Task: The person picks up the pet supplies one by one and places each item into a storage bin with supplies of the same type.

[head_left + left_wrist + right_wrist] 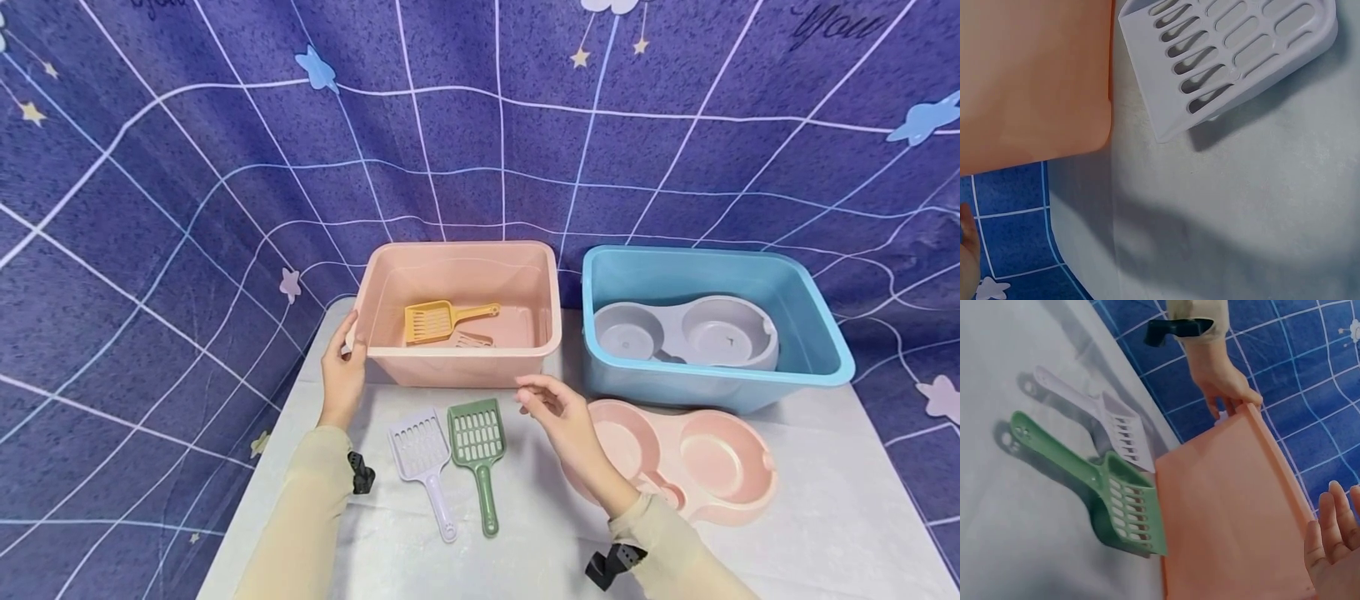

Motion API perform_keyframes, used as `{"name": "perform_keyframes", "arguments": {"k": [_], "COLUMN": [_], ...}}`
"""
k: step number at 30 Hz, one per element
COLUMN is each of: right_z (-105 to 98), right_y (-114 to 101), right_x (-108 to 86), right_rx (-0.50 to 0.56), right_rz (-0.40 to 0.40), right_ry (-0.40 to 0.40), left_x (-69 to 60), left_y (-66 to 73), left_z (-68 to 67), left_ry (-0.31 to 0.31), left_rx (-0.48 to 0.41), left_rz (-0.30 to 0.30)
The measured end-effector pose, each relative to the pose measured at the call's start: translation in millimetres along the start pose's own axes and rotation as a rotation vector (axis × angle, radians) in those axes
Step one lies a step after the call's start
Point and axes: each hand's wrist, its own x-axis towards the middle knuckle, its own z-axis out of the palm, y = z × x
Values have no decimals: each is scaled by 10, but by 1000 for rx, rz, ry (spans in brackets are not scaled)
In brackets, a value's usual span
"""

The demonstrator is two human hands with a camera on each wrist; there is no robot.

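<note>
Far left, one pink bin [457, 371] holds two scoops [441, 322]; the left hand [345, 379] grips its rim, the right hand [561, 421] is relaxed, empty. Nearer: one lavender scoop [431, 477], one green scoop [483, 464]. Right: one blue bin [675, 385], one grey double bowl [671, 325] inside, one pink double bowl [670, 454] nearer.

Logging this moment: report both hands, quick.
Left hand: closed, holding the pink bin by its rim.
Right hand: open, holding nothing.

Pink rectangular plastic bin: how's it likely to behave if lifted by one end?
The pink rectangular plastic bin is probably light for its size, being open and hollow. The outturned rim should stiffen it. Tilted, the yellow slotted plastic scoop lying loose inside would likely slide.
</note>
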Motion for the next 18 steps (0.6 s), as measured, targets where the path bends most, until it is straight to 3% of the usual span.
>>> {"name": "perform_keyframes", "arguments": {"k": [4, 13, 16, 18], "right_z": [-10, -28, -26, -22], "right_y": [71, 270, 332, 373], "right_x": [-43, -119, -141, -158], "right_rx": [28, -45, -44, -43], "right_rz": [40, 12, 25, 36], "right_ry": [-15, -44, -38, -37], "left_x": [2, 3, -9, -45], "left_y": [7, 1, 47, 152], "left_z": [9, 2, -11, -19], "left_ry": [-2, -8, -18, -30], "left_rx": [4, 2, -3, -4], "left_rz": [0, -8, -22, -26]}}
